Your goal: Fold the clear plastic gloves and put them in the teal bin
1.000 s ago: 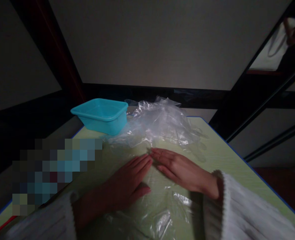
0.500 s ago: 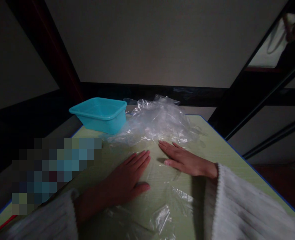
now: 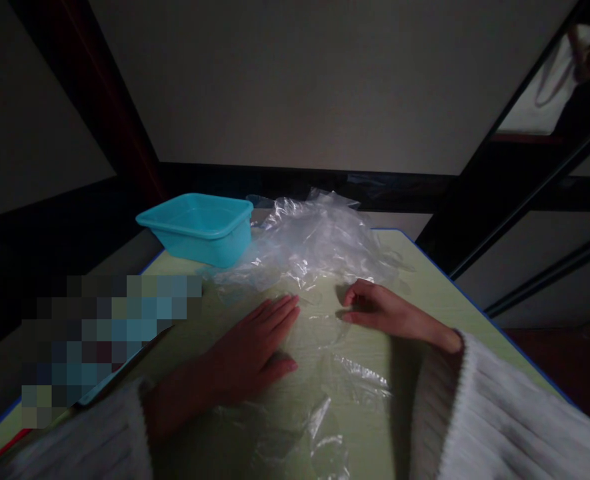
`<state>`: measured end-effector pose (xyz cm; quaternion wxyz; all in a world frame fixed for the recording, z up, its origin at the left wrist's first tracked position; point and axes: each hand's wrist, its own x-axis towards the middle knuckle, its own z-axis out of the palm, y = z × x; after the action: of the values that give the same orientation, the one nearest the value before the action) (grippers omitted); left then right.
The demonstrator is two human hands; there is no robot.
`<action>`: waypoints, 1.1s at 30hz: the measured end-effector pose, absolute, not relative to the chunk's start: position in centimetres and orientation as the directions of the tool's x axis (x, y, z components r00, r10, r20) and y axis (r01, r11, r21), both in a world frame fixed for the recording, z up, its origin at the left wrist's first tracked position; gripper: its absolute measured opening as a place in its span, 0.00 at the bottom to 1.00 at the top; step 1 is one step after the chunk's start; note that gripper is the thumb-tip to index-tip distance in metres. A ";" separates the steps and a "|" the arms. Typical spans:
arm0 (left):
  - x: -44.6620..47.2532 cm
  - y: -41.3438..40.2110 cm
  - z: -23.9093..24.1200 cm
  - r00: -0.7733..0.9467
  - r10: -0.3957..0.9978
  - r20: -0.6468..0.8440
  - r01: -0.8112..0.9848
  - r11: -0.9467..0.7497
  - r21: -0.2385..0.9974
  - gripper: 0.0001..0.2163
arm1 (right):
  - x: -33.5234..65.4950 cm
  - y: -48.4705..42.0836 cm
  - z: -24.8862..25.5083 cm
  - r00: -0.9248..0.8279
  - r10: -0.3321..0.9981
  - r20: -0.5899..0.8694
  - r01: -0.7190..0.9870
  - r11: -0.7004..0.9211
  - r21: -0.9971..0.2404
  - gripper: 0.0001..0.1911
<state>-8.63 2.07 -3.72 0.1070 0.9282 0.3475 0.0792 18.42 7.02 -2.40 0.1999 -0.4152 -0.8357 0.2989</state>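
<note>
A clear plastic bag [image 3: 325, 383] lies spread on the table in front of me, its edges hard to make out. My left hand [image 3: 252, 350] rests flat on it, fingers stretched out and thumb apart. To the right, my right hand [image 3: 379, 310] is lifted slightly with its fingers curled. A gap shows between its thumb and fingers, and I see nothing held there. Just beyond both hands sits a crumpled heap of clear plastic bags [image 3: 325, 240].
A turquoise plastic basin [image 3: 199, 230] stands at the table's back left, beside the heap. A blurred-out flat item [image 3: 119, 340] lies along the left edge. The pale green table [image 3: 435, 307] has a blue rim, with a wall panel [image 3: 295, 87] behind it.
My right hand has gone from lying flat with fingers extended to curled fingers, shifting a little to the right. The near plastic has creased differently. My left hand stays almost in place.
</note>
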 end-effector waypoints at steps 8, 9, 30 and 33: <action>-8.3 1.6 -3.7 0.763 0.647 0.023 0.614 -0.734 0.292 0.31 | 17.9 6.6 -1.3 -0.702 0.711 0.030 0.456 0.482 -0.748 0.07; -8.3 1.6 -3.6 0.762 0.647 0.023 0.614 -0.733 0.291 0.31 | 17.8 6.6 -1.3 -0.708 0.706 0.021 0.439 0.462 -0.771 0.07; -7.6 0.4 -3.6 0.799 0.602 -0.008 0.576 -0.760 0.301 0.33 | 19.3 7.4 -1.1 -0.429 0.903 0.024 0.680 0.341 -0.649 0.04; -7.3 0.1 -3.3 0.799 0.601 -0.019 0.577 -0.758 0.302 0.33 | 17.7 7.4 -1.9 -0.361 0.923 0.133 0.706 0.364 -0.608 0.01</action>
<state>-7.29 0.11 -3.34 0.1481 0.9368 0.3144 0.0395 17.72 7.41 -1.86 0.2344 -0.5142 -0.7918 0.2317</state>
